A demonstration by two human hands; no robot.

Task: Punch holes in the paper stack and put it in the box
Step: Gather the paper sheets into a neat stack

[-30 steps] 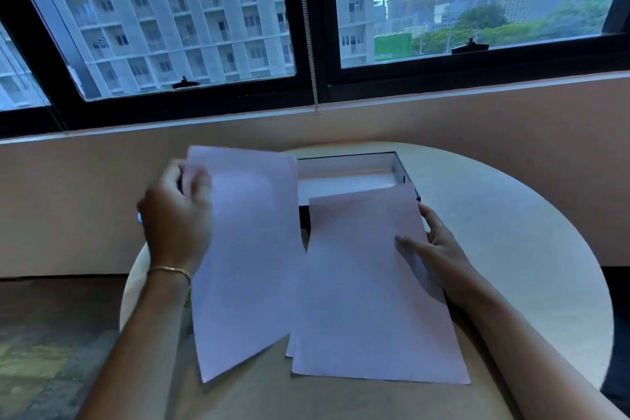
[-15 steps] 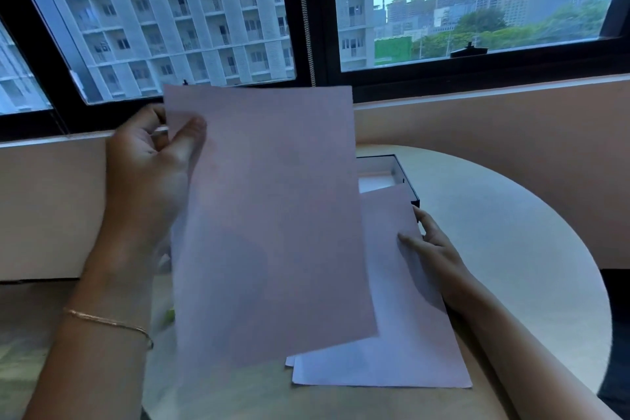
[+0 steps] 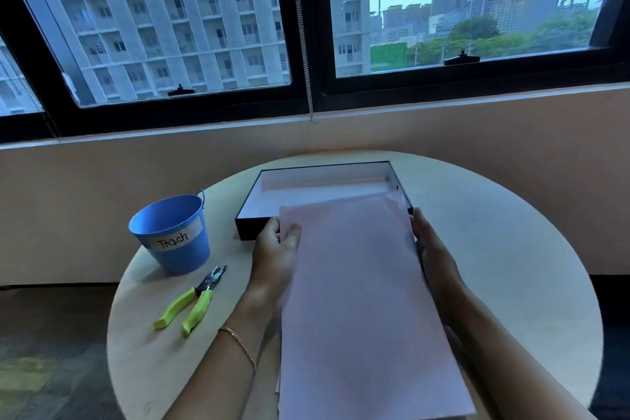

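Note:
A stack of pale pink paper (image 3: 361, 300) lies in front of me, its far end over the near edge of the open black box (image 3: 252, 227) with a white inside. My left hand (image 3: 276, 249) grips the stack's left edge near the far corner, thumb on top. My right hand (image 3: 431, 249) presses flat against the stack's right edge. A hole punch with green handles (image 3: 191, 302) lies on the table to the left, apart from both hands.
A blue bucket labelled "Trash" (image 3: 172, 232) stands at the left of the round beige table (image 3: 494, 249). A wall and a window sill rise just behind the table. The floor drops away to the left and right.
My left hand has lowered its raised sheet onto the stack and now holds the stack's left edge. My right hand shifted from the top of the paper to its right edge.

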